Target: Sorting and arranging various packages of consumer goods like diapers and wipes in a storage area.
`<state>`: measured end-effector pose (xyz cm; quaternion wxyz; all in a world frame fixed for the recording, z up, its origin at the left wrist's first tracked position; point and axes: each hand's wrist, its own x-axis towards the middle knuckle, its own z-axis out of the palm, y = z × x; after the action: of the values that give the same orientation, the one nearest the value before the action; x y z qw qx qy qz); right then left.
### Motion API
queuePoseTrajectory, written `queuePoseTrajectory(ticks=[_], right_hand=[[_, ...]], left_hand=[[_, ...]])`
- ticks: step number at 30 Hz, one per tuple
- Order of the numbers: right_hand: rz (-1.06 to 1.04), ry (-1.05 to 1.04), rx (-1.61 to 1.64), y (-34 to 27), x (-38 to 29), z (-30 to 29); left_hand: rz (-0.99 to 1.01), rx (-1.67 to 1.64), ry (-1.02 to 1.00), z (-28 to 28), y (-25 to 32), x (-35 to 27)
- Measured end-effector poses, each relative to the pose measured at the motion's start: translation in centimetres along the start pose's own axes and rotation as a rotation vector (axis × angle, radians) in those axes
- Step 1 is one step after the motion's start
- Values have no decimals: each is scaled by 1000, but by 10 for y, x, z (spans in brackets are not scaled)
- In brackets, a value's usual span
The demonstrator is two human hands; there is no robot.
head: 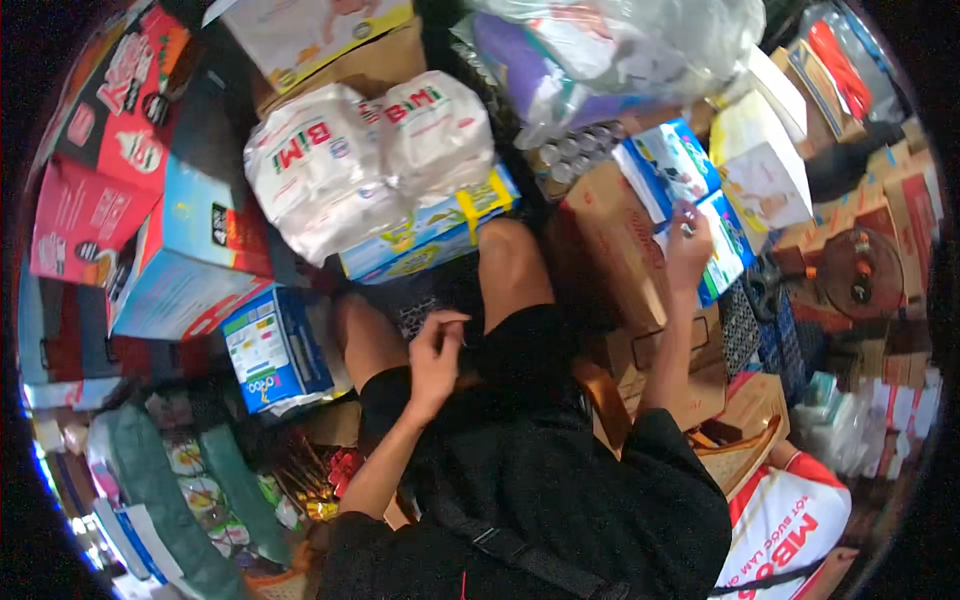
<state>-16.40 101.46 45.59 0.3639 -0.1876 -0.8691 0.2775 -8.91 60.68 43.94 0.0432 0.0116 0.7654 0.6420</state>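
My left hand hovers above my lap between the knees, fingers bent and thumb apart, with nothing visible in it. On the right, my right hand is over two blue-and-white plastic packs, one farther and one nearer. Its fingers are drawn together where the packs meet; whether they grip an edge is unclear. Both packs lie on a brown cardboard carton. Ahead of my knees, white plastic-wrapped bundles rest on a blue-and-yellow box.
Another blue pack stands left of my knee, beside a light-blue carton and a pink-and-black carton. A large clear plastic bag lies ahead. A standing fan is at right. Another person in a white-and-red shirt sits close behind.
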Motion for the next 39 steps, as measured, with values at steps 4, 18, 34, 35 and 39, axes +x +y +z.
queuePoseTrajectory(ticks=[4, 18, 34, 35, 39], right_hand=[[27, 169, -231, 95, 54, -53], [264, -307, -477, 120, 27, -58], [204, -319, -108, 7, -75, -51], [192, -336, -101, 4, -79, -50], [291, -485, 250, -38, -89, -39]], left_hand=[[10, -52, -301, 55, 11, 12], [-171, -272, -817, 163, -29, 16], [-324, -399, -554, 145, -38, 21], [-327, -404, -533, 136, -31, 21], [-232, -341, -434, 82, -29, 21]])
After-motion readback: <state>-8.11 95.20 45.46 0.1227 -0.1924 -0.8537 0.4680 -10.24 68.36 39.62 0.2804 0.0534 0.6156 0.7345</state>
